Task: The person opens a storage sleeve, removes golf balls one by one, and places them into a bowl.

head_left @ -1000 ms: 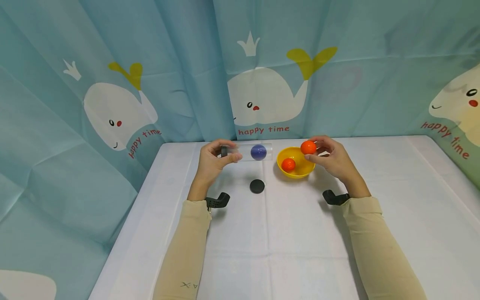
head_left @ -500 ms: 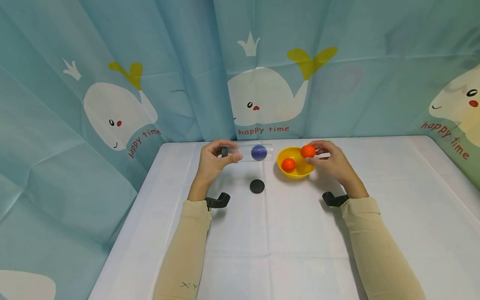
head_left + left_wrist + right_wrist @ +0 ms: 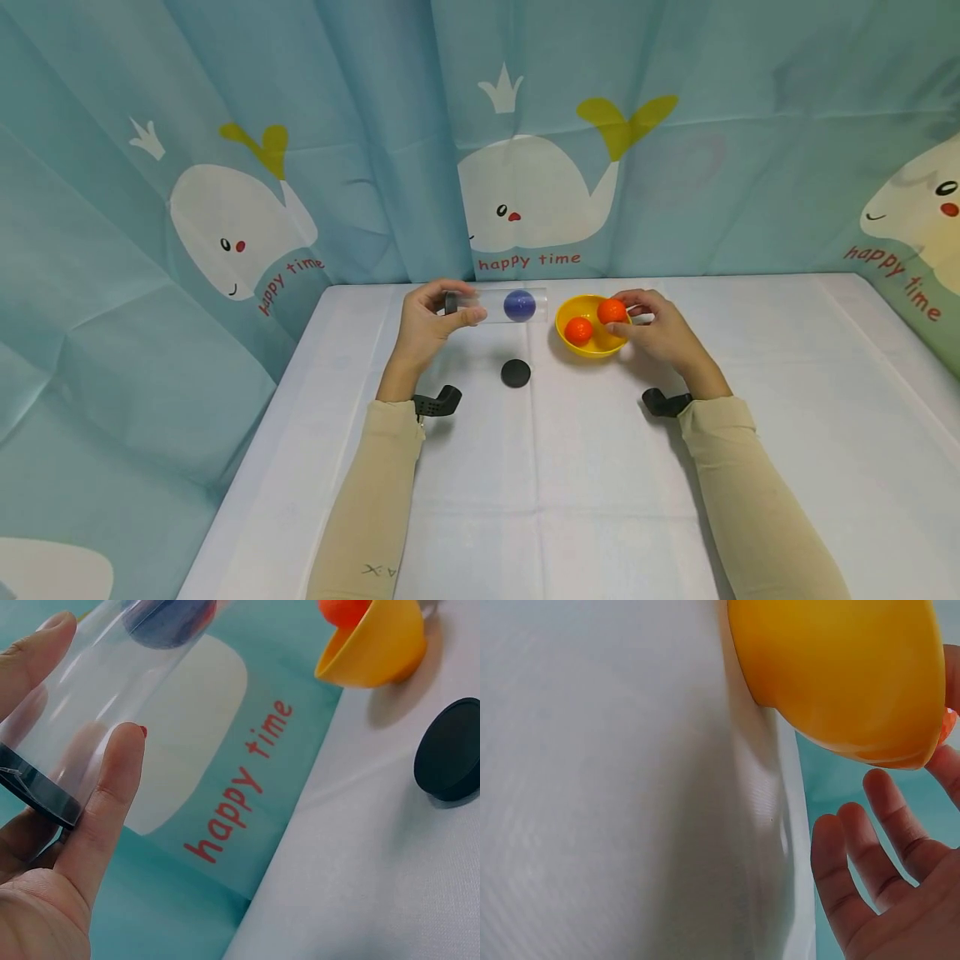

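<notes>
My left hand [image 3: 430, 327] grips a clear tube [image 3: 491, 306] by its black-capped end, holding it sideways above the table. Inside, near the other end, sits a dark blue ball [image 3: 520, 306]. To the right stands a yellow bowl [image 3: 591, 350] with an orange ball [image 3: 578, 331] in it. Thumb and fingers of my right hand [image 3: 667, 333] pinch a second orange ball [image 3: 612, 312] within the bowl's right rim. In the right wrist view the bowl [image 3: 840, 667] hides most of that ball, and the other fingers [image 3: 889, 874] spread below the rim.
A round black cap [image 3: 515, 373] lies on the white-covered table [image 3: 480, 483] in front of the tube and bowl. Right behind the table's far edge hangs a blue-green curtain [image 3: 390, 167] printed with whales.
My right hand has lowered the second orange ball from above the bowl's back right rim into the bowl, moving slightly left and toward me. My left hand and the tube stay nearly still.
</notes>
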Action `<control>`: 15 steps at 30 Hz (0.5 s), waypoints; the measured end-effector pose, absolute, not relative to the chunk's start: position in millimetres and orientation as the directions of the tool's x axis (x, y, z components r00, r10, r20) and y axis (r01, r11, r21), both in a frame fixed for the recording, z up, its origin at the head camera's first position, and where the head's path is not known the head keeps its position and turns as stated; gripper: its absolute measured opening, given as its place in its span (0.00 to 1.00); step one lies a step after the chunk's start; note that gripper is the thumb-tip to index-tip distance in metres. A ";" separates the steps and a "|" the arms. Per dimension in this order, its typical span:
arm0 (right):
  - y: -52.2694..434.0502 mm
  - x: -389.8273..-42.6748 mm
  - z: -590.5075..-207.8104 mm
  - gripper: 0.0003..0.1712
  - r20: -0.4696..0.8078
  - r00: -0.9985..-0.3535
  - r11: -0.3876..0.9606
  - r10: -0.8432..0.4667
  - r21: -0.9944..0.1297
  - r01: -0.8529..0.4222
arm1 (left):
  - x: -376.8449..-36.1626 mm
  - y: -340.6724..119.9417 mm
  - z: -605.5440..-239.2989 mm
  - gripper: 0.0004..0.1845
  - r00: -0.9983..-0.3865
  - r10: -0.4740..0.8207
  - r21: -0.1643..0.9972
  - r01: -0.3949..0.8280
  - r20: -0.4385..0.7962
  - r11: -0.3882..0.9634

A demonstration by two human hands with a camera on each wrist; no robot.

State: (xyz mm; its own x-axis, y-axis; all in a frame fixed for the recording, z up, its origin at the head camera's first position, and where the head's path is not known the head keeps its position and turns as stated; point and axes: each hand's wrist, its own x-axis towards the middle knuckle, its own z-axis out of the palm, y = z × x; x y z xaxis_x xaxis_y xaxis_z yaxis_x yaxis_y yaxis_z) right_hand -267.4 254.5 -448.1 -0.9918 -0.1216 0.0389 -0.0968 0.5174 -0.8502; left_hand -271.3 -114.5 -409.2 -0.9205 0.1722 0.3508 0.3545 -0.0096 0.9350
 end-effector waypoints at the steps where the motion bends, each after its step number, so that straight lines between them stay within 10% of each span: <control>1: 254.3 -267.4 -448.5 0.28 0.032 -0.992 0.520 -0.121 -0.850 -0.091 | -271.2 -114.6 -409.2 0.15 -0.920 0.173 0.935 0.356 0.352 -0.007; 15: 250.8 -267.8 -448.5 0.30 -0.007 -0.993 0.538 -0.118 -0.841 -0.059 | -270.0 -113.9 -407.5 0.15 -0.923 0.184 0.940 0.341 0.339 -0.023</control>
